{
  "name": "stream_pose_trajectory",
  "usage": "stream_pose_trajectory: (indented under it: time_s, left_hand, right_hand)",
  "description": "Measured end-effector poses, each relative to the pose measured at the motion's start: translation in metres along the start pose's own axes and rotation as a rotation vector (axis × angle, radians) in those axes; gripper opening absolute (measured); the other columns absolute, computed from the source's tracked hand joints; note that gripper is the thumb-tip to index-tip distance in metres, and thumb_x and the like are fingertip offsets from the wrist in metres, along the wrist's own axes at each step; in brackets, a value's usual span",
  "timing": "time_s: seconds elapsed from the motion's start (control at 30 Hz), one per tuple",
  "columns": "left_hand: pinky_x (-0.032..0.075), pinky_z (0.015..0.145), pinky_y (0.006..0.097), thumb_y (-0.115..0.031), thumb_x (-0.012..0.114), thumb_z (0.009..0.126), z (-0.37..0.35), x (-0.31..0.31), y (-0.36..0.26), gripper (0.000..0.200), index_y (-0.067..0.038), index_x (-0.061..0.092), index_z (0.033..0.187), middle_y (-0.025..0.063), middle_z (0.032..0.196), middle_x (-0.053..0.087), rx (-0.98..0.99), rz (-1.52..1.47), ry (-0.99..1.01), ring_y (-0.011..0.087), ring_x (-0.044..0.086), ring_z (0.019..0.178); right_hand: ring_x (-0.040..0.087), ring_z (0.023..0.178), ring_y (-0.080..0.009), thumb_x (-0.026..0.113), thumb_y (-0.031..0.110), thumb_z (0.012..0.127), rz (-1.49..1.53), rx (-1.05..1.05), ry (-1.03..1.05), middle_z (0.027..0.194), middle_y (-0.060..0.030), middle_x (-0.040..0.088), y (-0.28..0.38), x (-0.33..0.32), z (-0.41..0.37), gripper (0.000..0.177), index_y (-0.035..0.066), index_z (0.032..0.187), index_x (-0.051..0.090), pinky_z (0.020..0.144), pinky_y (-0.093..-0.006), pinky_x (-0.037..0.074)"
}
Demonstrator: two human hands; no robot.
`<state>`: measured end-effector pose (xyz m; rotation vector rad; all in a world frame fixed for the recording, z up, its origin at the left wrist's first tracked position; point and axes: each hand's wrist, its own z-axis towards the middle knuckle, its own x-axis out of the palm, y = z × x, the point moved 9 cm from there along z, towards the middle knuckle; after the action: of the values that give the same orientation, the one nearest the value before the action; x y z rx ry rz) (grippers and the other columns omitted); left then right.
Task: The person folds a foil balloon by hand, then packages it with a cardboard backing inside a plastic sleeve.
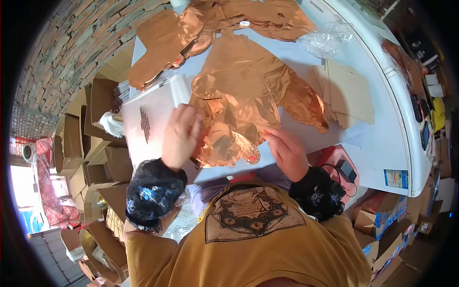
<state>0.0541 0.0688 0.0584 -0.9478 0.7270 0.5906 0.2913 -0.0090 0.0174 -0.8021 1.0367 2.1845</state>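
Observation:
A large copper-coloured foil balloon lies flat and crinkled in front of me on the white table. Its near edge, by the table's front, has a small red-orange spot. My left hand is at the balloon's left edge with its fingers curled; whatever they hold is hidden. At the right of the crumpled lower part, my right hand has thumb and fingertips pinched together on the foil. Left of the balloon lies a stack of clear plastic bags with dark print, close to my left hand.
More flat copper foil balloons lie at the back of the white table. Beige card sheets and crumpled clear plastic are on the right. Open cardboard boxes crowd the left side. A black adapter rests on something red.

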Motion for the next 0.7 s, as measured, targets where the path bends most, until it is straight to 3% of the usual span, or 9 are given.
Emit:
stream_pose_trajectory:
  time_s: [0.07, 0.23, 0.53, 0.7]
  left_hand:
    - [0.048, 0.080, 0.0426, -0.008, 0.065, 0.086, -0.021, 0.007, -0.031, 0.018, -0.003, 0.063, 0.104, 0.0149, 0.099, 0.058, 0.139, 0.115, 0.065, 0.0353, 0.057, 0.090]
    - [0.048, 0.090, 0.0432, -0.013, 0.065, 0.089, -0.052, 0.026, -0.051, 0.028, -0.007, 0.064, 0.116, 0.0130, 0.114, 0.059, 0.170, 0.188, 0.114, 0.0341, 0.057, 0.103]
    - [0.041, 0.104, 0.0471, -0.028, 0.068, 0.088, -0.057, 0.032, -0.027, 0.054, -0.006, 0.053, 0.134, 0.0183, 0.135, 0.050, 0.121, 0.326, 0.110, 0.0365, 0.046, 0.129]
    - [0.038, 0.108, 0.0487, -0.040, 0.067, 0.090, -0.054, 0.036, -0.020, 0.063, -0.009, 0.049, 0.142, 0.0181, 0.140, 0.048, 0.089, 0.354, 0.141, 0.0385, 0.044, 0.133]
  right_hand:
    - [0.063, 0.099, -0.0276, 0.070, 0.001, 0.081, -0.006, -0.033, 0.013, 0.115, -0.0085, 0.064, 0.009, 0.008, 0.011, 0.025, 0.002, 0.106, 0.065, 0.086, -0.0365, 0.052]
    - [0.060, 0.097, -0.0265, 0.071, 0.001, 0.080, -0.007, -0.074, 0.025, 0.114, -0.0084, 0.064, 0.014, 0.024, 0.035, 0.028, 0.002, 0.107, 0.065, 0.087, -0.0354, 0.051]
    - [0.059, 0.098, -0.0292, 0.071, 0.002, 0.083, 0.000, -0.116, 0.015, 0.113, -0.0091, 0.064, 0.011, 0.031, 0.050, 0.026, 0.001, 0.108, 0.064, 0.086, -0.0375, 0.051]
    - [0.059, 0.101, -0.0308, 0.069, 0.004, 0.085, -0.026, -0.077, 0.000, 0.115, -0.0092, 0.063, -0.001, 0.024, 0.056, 0.025, 0.004, 0.110, 0.063, 0.089, -0.0389, 0.050]
